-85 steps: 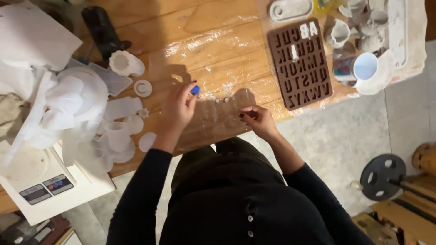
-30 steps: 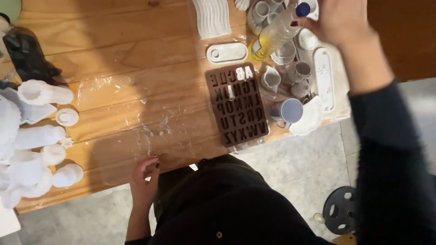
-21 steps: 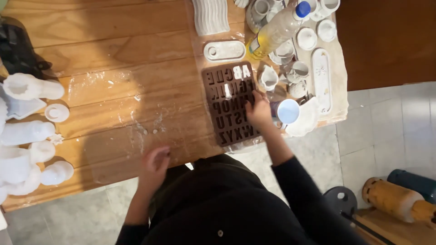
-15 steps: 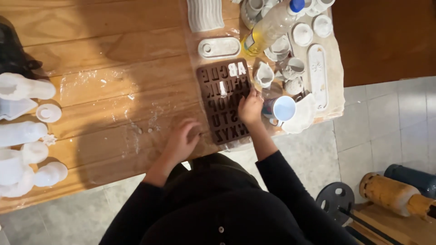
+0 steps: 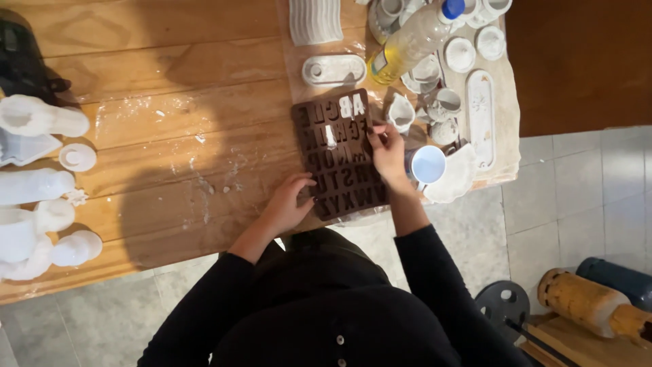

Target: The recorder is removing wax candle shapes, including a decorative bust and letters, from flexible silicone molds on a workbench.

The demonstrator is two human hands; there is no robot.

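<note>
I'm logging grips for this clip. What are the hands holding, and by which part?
Both hands are on the brown letter mould: the left hand at its lower left edge, the right hand at its right edge. Whether either truly grips it cannot be told.

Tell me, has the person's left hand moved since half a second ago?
Yes. The left hand has shifted right toward the brown letter mold; its fingers now touch the mold's lower left edge, where earlier it rested on the wood beside it.

Home craft workshop, wooden worktable [image 5: 170, 75] dusted with plaster, silicone moulds [image 5: 337, 155], white casts [image 5: 41, 119]
</note>
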